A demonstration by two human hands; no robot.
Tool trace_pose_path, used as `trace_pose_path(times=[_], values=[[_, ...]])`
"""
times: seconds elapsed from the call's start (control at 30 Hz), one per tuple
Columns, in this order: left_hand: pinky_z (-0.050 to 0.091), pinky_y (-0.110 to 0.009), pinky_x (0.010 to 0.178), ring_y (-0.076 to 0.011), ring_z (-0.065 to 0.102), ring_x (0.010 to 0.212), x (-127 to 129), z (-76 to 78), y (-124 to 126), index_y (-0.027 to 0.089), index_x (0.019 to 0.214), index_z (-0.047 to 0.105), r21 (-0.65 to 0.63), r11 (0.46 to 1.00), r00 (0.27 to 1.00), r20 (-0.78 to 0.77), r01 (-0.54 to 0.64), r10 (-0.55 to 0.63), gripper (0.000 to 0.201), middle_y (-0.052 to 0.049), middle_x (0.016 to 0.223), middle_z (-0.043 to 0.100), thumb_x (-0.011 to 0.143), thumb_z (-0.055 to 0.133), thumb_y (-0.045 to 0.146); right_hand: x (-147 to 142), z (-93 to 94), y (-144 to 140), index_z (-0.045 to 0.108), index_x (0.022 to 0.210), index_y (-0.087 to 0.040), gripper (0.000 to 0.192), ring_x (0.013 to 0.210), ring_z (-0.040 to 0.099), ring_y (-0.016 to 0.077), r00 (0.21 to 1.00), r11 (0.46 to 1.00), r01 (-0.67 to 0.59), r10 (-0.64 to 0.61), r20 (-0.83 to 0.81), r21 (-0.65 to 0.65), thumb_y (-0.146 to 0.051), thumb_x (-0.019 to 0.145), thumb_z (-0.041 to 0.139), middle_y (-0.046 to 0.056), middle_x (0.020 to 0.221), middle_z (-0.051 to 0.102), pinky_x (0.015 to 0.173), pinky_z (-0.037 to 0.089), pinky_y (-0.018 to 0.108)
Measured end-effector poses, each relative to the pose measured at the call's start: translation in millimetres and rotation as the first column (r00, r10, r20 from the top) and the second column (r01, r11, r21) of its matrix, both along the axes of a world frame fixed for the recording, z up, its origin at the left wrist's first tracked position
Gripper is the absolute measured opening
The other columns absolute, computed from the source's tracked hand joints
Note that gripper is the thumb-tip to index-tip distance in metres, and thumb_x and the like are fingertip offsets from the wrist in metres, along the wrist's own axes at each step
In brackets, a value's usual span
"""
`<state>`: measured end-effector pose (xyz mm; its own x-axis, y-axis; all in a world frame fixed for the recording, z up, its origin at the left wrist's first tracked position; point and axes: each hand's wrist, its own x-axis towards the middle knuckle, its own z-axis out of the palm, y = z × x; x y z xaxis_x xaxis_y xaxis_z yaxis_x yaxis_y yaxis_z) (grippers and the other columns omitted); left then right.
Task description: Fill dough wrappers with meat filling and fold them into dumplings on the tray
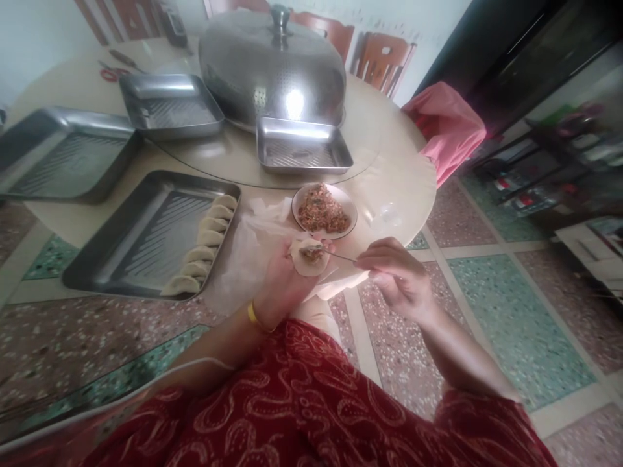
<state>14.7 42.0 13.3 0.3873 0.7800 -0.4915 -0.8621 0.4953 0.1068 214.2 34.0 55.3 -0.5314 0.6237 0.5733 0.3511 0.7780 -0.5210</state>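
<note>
A round, pale dumpling wrapper lies across the fingers of my left hand, which is curled under it. Meat filling sits in the wrapper's middle. My right hand pinches the handle of a thin metal spoon, whose tip reaches into that filling. Just beyond the wrapper, a white bowl with a dark rim holds a heap of minced filling. To the left, a row of several folded dumplings lines the right side of a large metal tray.
More metal trays stand on the round table, two of them on its glass turntable. A big domed steel lid is at the back. Crumpled clear plastic lies beside the dumpling tray. Red-handled scissors rest far left.
</note>
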Motion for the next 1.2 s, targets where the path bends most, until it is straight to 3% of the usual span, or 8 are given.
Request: trace_pose_path(times=[0.23, 0.4, 0.57, 0.77, 1.03, 1.2], values=[[0.048, -0.042, 0.101, -0.0254, 0.065, 0.109, -3.3, -3.7, -2.6, 0.012, 0.125, 0.059, 0.036, 0.999, 0.999, 0.045, 0.027, -0.029, 0.057, -0.013, 0.106, 0.072, 0.099, 0.026, 0.051, 2.5, 2.2, -0.8, 0.068, 0.109, -0.034, 0.020, 0.085, 0.064, 0.0194, 0.999, 0.998, 0.037, -0.039, -0.028, -0.042, -0.031, 0.097, 0.053, 0.000, 0.088, 0.073, 0.076, 0.051, 0.038], [0.050, -0.037, 0.097, -0.0220, 0.067, 0.101, -2.2, -2.5, -2.1, 0.013, 0.116, 0.063, 0.047, 0.999, 0.999, 0.046, 0.005, -0.007, 0.052, -0.010, 0.095, 0.072, 0.100, 0.026, 0.047, 4.7, 4.0, -1.6, 0.068, 0.110, -0.036, 0.021, 0.084, 0.065, 0.0196, 0.998, 0.998, 0.053, -0.054, -0.025, -0.035, -0.029, 0.096, 0.054, -0.001, 0.091, 0.074, 0.077, 0.052, 0.039], [0.051, -0.039, 0.095, -0.0239, 0.067, 0.101, 2.3, -6.5, -1.8, 0.011, 0.108, 0.064, 0.093, 0.996, 1.000, 0.020, 0.008, -0.010, 0.052, -0.012, 0.097, 0.070, 0.099, 0.027, 0.047, 4.5, 4.7, -1.0, 0.067, 0.112, -0.037, 0.022, 0.085, 0.065, 0.0196, 0.999, 0.998, 0.046, -0.047, -0.009, -0.038, -0.030, 0.096, 0.054, -0.001, 0.091, 0.074, 0.075, 0.053, 0.039], [0.052, -0.036, 0.092, -0.0228, 0.067, 0.098, 1.6, -6.6, -0.7, 0.011, 0.112, 0.063, 0.082, 0.996, 1.000, -0.005, 0.031, -0.030, 0.052, -0.012, 0.101, 0.071, 0.099, 0.027, 0.046, 3.4, 7.0, -0.5, 0.068, 0.111, -0.037, 0.022, 0.083, 0.065, 0.0189, 0.999, 0.999, 0.043, -0.044, -0.033, -0.014, -0.030, 0.096, 0.054, -0.001, 0.089, 0.073, 0.075, 0.052, 0.038], [0.049, -0.042, 0.099, -0.0234, 0.067, 0.105, 0.1, -7.6, -1.3, 0.013, 0.122, 0.060, 0.089, 0.996, 1.000, 0.018, 0.018, -0.020, 0.053, -0.011, 0.104, 0.071, 0.100, 0.025, 0.047, 3.9, 5.8, -0.9, 0.068, 0.111, -0.038, 0.022, 0.085, 0.067, 0.0195, 0.996, 0.997, 0.071, -0.074, -0.053, -0.041, -0.031, 0.096, 0.053, -0.001, 0.092, 0.074, 0.077, 0.053, 0.040], [0.052, -0.038, 0.094, -0.0244, 0.066, 0.108, -3.2, -5.8, 0.6, 0.013, 0.127, 0.056, 0.056, 0.998, 1.000, 0.028, 0.010, -0.011, 0.051, -0.012, 0.109, 0.071, 0.100, 0.026, 0.045, 18.1, 10.2, -5.1, 0.068, 0.114, -0.037, 0.025, 0.084, 0.067, 0.0210, 0.994, 0.997, 0.079, -0.080, -0.072, -0.018, -0.030, 0.096, 0.053, 0.000, 0.093, 0.075, 0.076, 0.055, 0.042]])
